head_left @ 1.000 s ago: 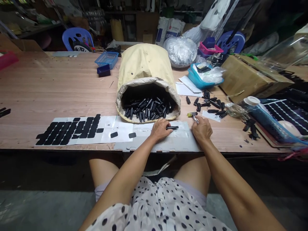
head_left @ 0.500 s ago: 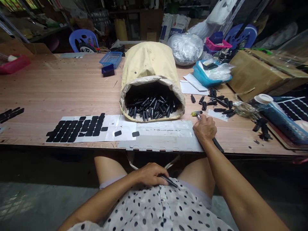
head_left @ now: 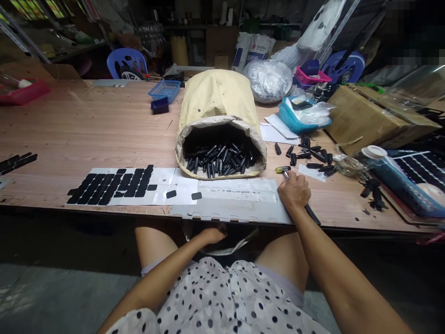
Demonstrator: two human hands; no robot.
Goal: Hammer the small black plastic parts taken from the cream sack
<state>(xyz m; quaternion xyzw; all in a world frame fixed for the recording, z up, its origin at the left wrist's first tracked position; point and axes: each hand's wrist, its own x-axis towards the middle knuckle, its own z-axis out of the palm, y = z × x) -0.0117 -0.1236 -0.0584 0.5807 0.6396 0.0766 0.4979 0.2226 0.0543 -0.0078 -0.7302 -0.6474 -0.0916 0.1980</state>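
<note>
Right hand (head_left: 295, 189) grips a hammer (head_left: 285, 169), its yellow-ended head (head_left: 281, 170) just beyond the knuckles on the far side, its black handle (head_left: 313, 215) jutting out near right.

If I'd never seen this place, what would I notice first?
Probably the big yellow sack in the middle, black pieces showing in its open mouth. Then rows of dark patches on a white sheet, front left, and the right hand gripping a black-handled tool, front right.
</note>
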